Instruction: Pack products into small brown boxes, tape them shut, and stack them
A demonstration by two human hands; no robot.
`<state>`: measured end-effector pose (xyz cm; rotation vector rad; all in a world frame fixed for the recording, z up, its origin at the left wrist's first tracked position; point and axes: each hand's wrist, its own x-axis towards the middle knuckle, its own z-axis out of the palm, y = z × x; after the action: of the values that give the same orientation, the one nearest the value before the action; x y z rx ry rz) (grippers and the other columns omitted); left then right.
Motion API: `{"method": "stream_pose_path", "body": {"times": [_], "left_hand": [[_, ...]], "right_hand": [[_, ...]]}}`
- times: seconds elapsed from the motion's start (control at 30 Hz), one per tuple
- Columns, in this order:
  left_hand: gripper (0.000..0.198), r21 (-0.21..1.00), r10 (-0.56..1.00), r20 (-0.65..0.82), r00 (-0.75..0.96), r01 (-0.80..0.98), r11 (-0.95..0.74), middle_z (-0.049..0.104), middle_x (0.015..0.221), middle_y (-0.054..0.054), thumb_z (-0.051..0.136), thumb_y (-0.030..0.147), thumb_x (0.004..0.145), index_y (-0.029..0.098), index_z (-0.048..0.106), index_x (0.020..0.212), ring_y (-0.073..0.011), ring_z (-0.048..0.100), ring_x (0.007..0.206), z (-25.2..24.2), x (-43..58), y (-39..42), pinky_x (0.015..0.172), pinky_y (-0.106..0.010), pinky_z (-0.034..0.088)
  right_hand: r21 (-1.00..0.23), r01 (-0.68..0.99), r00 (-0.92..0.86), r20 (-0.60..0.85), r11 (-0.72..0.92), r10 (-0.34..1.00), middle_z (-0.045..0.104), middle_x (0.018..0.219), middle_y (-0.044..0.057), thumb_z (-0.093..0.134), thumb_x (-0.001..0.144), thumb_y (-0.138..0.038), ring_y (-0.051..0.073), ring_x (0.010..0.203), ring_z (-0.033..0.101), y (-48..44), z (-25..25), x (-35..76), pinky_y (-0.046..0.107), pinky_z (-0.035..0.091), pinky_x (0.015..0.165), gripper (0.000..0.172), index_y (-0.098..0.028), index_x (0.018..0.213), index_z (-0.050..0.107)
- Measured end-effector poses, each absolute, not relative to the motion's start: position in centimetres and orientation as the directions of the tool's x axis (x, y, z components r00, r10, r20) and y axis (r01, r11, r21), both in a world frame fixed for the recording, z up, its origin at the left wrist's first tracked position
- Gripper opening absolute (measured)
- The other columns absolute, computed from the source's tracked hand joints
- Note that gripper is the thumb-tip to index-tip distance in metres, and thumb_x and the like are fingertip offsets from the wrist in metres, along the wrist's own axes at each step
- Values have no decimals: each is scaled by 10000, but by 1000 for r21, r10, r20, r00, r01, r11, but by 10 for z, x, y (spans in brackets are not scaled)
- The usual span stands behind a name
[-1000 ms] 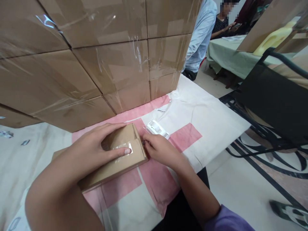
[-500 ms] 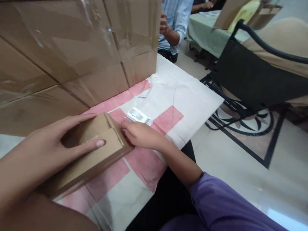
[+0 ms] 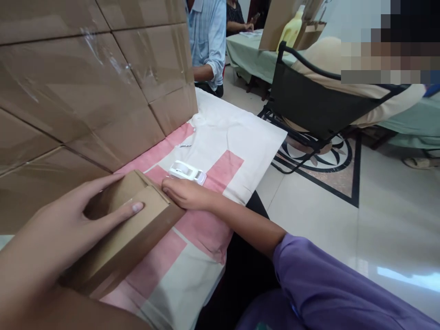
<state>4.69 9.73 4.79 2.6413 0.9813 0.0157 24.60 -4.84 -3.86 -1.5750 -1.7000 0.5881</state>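
Observation:
A closed brown cardboard box (image 3: 135, 227) lies on the cloth-covered table in front of me. My left hand (image 3: 67, 224) grips it from the left, with the thumb stretched over its upper face and the other fingers along the far side. At the box's right end, near a folded flap edge, my right hand (image 3: 185, 194) rests with its fingers curled in. Its fingertips are hidden against the box, so whatever they may pinch does not show. Just beyond the right hand lies a small white tape dispenser (image 3: 187, 171).
A wall of stacked, taped cardboard boxes (image 3: 85, 87) rises at the left. The pink and white tablecloth (image 3: 237, 123) reaches a table corner on the right. Beyond are a person in a light blue shirt (image 3: 208, 39), a black chair (image 3: 305, 101) with someone seated, and a green-covered table (image 3: 245, 52).
The camera view has shifted right, so the surroundings sit further left. Both hands keep nearly the same places on the box. The other person's raised hand has left view.

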Motion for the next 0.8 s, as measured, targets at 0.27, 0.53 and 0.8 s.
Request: {"method": "stream_pose_path", "body": {"times": [0.27,0.53,0.8], "left_hand": [[800,352,716,-179,674,724,-594,631,1407,-10,609,778,761,409,490,1461,-374,635,1196,72,59,75,1031,-561,497],[764,398,705,-162,690,700,-593,634,1411,-26,606,748,801,328,532,1434,-360,614,1244,70,55,76,1042,-504,500],[795,547,615,-115,780,567,-616,696,1316,-96,644,772,735,266,632,1348,-351,676,1163,60,44,82,954,-430,573]], "right_hand": [[-836,512,141,311,200,940,528,896,15,336,1066,-225,153,869,533,-34,-66,239,282,452,895,196,-240,883,403],[-897,362,260,358,253,897,569,1016,67,300,1023,-651,201,933,549,-29,-74,232,378,474,912,475,-211,1016,478],[-863,347,-127,345,368,930,140,1661,242,558,759,-872,370,1543,183,-68,-55,234,489,240,1217,1273,-140,1621,-25]]}}
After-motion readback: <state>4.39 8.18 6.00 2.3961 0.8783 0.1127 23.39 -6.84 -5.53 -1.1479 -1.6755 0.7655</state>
